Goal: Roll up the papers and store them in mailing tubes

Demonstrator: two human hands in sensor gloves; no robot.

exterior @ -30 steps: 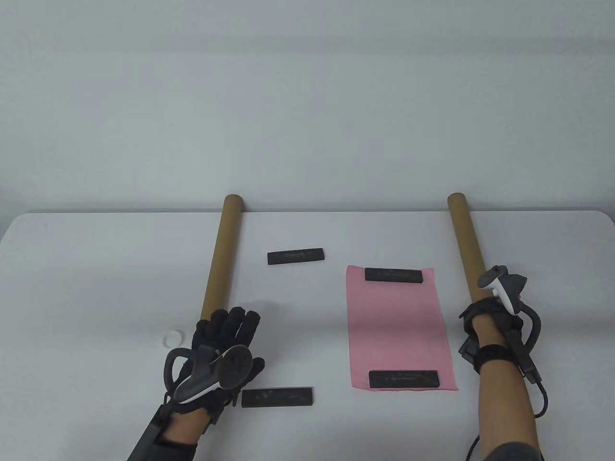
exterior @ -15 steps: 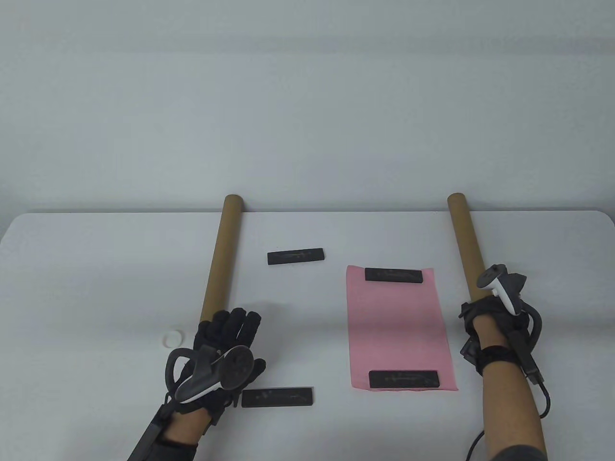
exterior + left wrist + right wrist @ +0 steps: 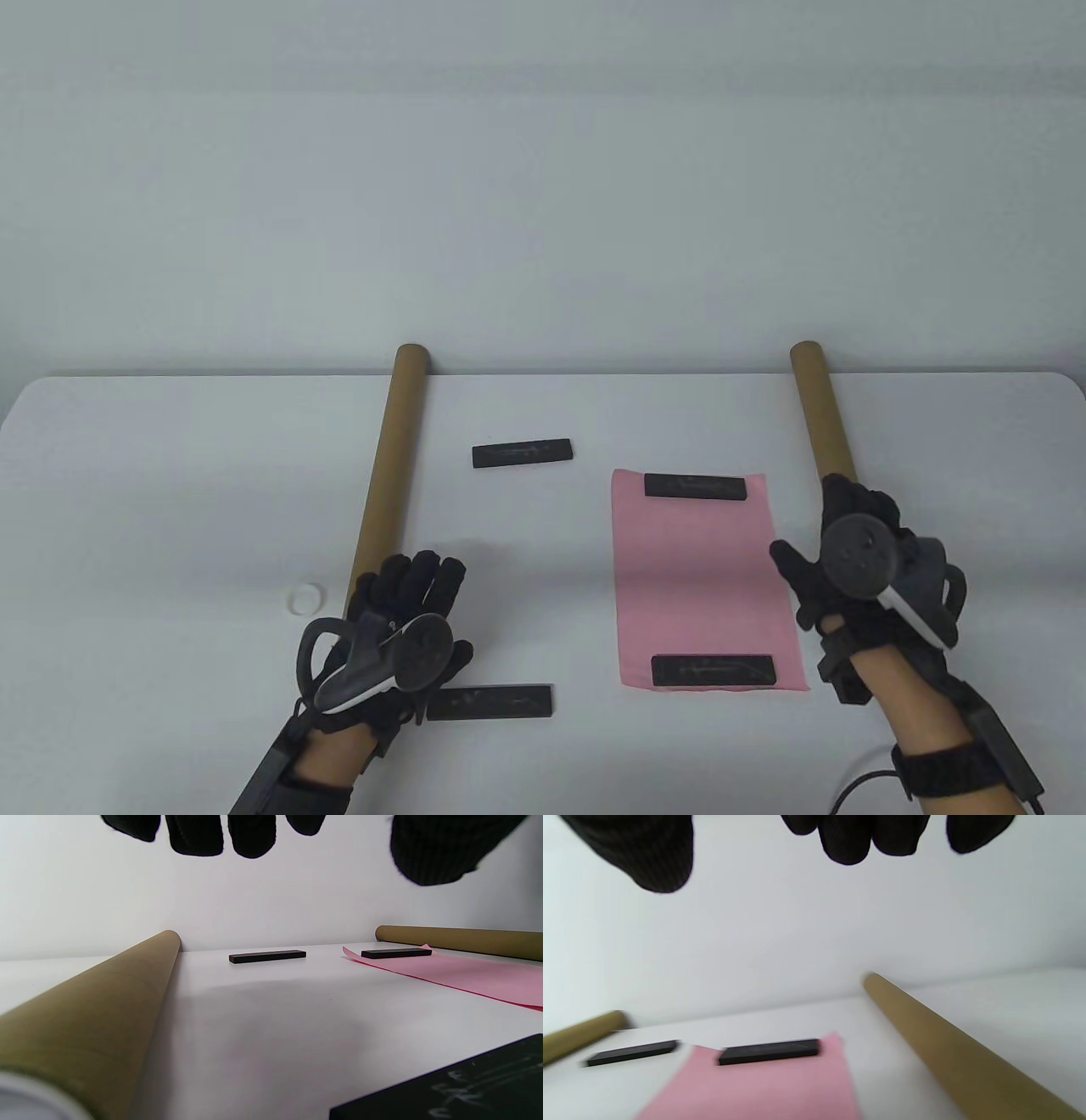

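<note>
At desk (image 3: 170, 475) near edge: L hand (image 3: 399, 611) flat, fingers (image 3: 250, 836) apart, holding nothing, over L tube (image 3: 386, 475) near end; black bar (image 3: 489, 703) just beside. R hand (image 3: 857, 569) fingers (image 3: 846, 838) spread, empty, over R tube (image 3: 821, 412). Btwn them pink paper (image 3: 700, 577) lies flat, unrolled, a bar (image 3: 713, 670) on near end, another (image 3: 696, 486) on far end. White cap (image 3: 305, 598) left of L tube. Farther: 4th bar (image 3: 522, 452).

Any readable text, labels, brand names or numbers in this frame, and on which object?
None can be read.
Near-left black bar: faint pale marks on top, too blurred to read.
Other black bars, e.g. far one on the pink paper: faint marks, too small.
Left tube, right tube, white cap: no text visible.
</note>
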